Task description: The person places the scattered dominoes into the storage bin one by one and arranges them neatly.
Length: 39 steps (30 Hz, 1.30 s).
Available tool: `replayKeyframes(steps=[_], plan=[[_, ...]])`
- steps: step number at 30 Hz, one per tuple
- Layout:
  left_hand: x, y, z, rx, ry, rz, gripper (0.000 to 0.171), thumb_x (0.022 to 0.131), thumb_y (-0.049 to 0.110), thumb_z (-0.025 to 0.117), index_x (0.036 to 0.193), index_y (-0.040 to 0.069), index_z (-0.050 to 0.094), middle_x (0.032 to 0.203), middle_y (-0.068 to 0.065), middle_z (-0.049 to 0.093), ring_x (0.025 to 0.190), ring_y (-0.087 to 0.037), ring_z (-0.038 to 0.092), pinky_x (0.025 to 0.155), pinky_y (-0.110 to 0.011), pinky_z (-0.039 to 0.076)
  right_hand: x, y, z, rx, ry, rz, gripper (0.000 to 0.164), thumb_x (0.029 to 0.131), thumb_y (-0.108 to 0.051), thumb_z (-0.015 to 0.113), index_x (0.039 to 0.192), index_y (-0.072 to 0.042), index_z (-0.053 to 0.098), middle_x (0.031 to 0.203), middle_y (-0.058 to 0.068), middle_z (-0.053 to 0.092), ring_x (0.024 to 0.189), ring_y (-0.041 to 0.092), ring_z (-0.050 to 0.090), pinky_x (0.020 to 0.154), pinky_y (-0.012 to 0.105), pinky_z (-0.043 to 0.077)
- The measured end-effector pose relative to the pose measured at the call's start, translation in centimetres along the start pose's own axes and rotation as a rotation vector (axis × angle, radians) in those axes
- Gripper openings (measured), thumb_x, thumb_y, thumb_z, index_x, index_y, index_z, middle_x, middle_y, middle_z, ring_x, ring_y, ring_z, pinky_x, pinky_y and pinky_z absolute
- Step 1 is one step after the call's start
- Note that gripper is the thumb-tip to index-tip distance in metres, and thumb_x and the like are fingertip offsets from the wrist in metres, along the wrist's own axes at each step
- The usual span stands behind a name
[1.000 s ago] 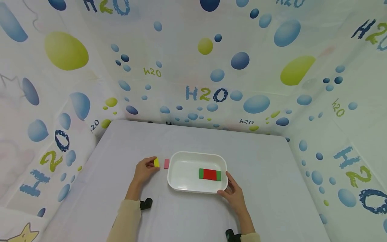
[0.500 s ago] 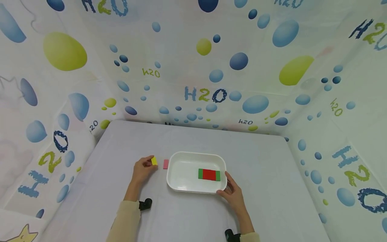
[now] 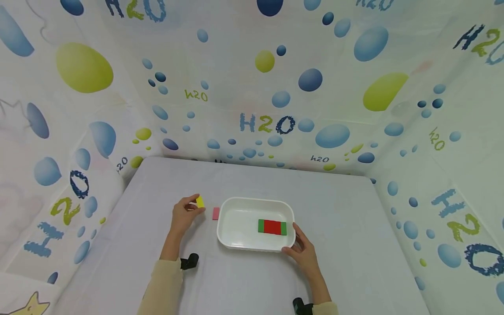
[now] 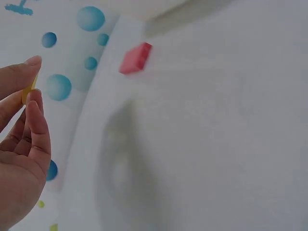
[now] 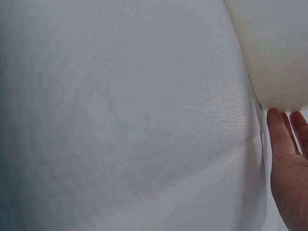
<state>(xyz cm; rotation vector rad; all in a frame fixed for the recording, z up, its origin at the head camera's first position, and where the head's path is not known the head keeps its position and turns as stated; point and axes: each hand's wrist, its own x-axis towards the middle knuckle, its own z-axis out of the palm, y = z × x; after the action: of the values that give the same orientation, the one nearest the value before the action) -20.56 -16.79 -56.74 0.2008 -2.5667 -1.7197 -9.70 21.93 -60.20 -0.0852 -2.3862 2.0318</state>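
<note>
My left hand (image 3: 183, 214) pinches a small yellow block (image 3: 200, 201) between thumb and fingertips, raised above the table left of the tray. In the left wrist view most of the yellow block (image 4: 28, 91) is hidden by the fingers. A small pink block (image 3: 216, 213) lies just off the white tray's left side; the left wrist view also shows this pink block (image 4: 135, 58). My right hand (image 3: 305, 253) touches the white tray (image 3: 244, 248) at its near right corner, fingers fairly straight against the outer wall (image 5: 274, 57). Inside the tray, a red piece (image 3: 272, 227) lies between two green pieces (image 3: 261, 225).
A white cloth covers the table (image 3: 342, 210). Patterned curtains (image 3: 220, 100) with bubbles and lettering rise behind and at both sides. A dark camera mount (image 3: 190, 261) sits on the left wrist, another mount (image 3: 302, 306) on the right.
My left hand has lifted the yellow block and shifted it slightly left and away from me. The right hand, tray, pink block and pieces inside the tray stay in place.
</note>
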Motion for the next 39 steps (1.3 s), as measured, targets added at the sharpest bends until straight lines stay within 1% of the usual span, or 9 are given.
replayKeyframes(steps=[6,9,14,20,26,30,33,37,39], plan=[[0.0,2.4,0.2,0.013,-0.015,0.049,0.055,0.084,0.011,0.076,0.136,0.007,0.057,0.119,-0.016,0.057,0.095,-0.022,0.054,0.069,-0.011,0.046,0.0,-0.4,0.0,0.004,0.0,0.007,0.085,0.077,0.0,0.079,0.15,-0.017,0.039,0.154,0.014,0.039,0.135,0.038,0.045,0.092,0.027,0.05],[0.0,3.6,0.6,0.007,-0.031,0.075,0.054,0.084,0.01,0.076,0.135,0.008,0.058,0.118,-0.015,0.057,0.095,-0.023,0.055,0.07,-0.011,0.046,-0.2,-1.3,0.1,0.0,-0.004,0.012,0.085,0.078,0.002,0.078,0.151,-0.013,0.037,0.155,0.017,0.037,0.135,0.04,0.044,0.092,0.028,0.05],[-0.2,5.5,1.6,-0.009,-0.064,0.113,0.053,0.083,0.007,0.076,0.134,0.008,0.06,0.118,-0.015,0.058,0.094,-0.024,0.056,0.072,-0.01,0.046,-0.7,-3.1,0.0,0.001,-0.023,0.022,0.085,0.078,0.002,0.077,0.151,-0.008,0.035,0.155,0.019,0.035,0.135,0.041,0.043,0.093,0.027,0.05],[-0.4,7.2,3.5,0.001,-0.134,0.166,0.054,0.081,0.005,0.076,0.133,0.007,0.06,0.119,-0.015,0.058,0.093,-0.022,0.058,0.077,-0.014,0.047,-0.7,-3.4,-0.1,0.015,-0.02,0.029,0.085,0.077,0.002,0.078,0.151,-0.009,0.037,0.155,0.019,0.036,0.135,0.041,0.043,0.093,0.027,0.05],[-1.0,8.3,5.6,0.009,-0.196,0.216,0.053,0.08,0.001,0.076,0.131,0.005,0.061,0.117,-0.015,0.06,0.09,-0.022,0.061,0.077,-0.024,0.052,-0.7,-3.1,-0.1,0.042,-0.031,0.029,0.086,0.077,0.004,0.078,0.151,-0.01,0.036,0.155,0.019,0.035,0.136,0.041,0.042,0.093,0.027,0.051],[-1.4,8.7,6.9,0.015,-0.228,0.215,0.053,0.08,0.001,0.075,0.13,0.005,0.062,0.115,-0.014,0.061,0.088,-0.02,0.061,0.078,-0.029,0.053,-0.7,-3.1,-0.1,0.051,-0.039,0.039,0.087,0.077,0.003,0.078,0.152,-0.01,0.035,0.156,0.018,0.034,0.137,0.04,0.041,0.094,0.028,0.05],[-1.7,8.7,7.9,0.02,-0.239,0.202,0.053,0.079,0.0,0.076,0.13,0.006,0.063,0.114,-0.012,0.062,0.087,-0.018,0.06,0.078,-0.03,0.054,-0.4,-2.2,-0.1,0.045,-0.029,0.035,0.087,0.077,0.003,0.078,0.151,-0.013,0.036,0.156,0.016,0.035,0.137,0.039,0.041,0.094,0.028,0.05],[-1.9,8.5,9.0,0.021,-0.256,0.208,0.052,0.077,-0.001,0.077,0.127,0.005,0.065,0.111,-0.012,0.063,0.085,-0.018,0.062,0.078,-0.031,0.055,0.0,-0.6,-0.1,0.031,-0.011,0.019,0.088,0.075,0.002,0.08,0.151,-0.017,0.038,0.155,0.014,0.036,0.136,0.038,0.043,0.093,0.026,0.05],[-2.1,8.4,9.6,0.027,-0.27,0.212,0.051,0.077,-0.001,0.078,0.127,0.004,0.065,0.109,-0.012,0.063,0.084,-0.018,0.062,0.077,-0.031,0.055,0.1,-0.3,-0.1,0.026,-0.007,0.014,0.088,0.075,0.001,0.08,0.151,-0.018,0.038,0.155,0.013,0.037,0.136,0.037,0.044,0.092,0.025,0.051]])
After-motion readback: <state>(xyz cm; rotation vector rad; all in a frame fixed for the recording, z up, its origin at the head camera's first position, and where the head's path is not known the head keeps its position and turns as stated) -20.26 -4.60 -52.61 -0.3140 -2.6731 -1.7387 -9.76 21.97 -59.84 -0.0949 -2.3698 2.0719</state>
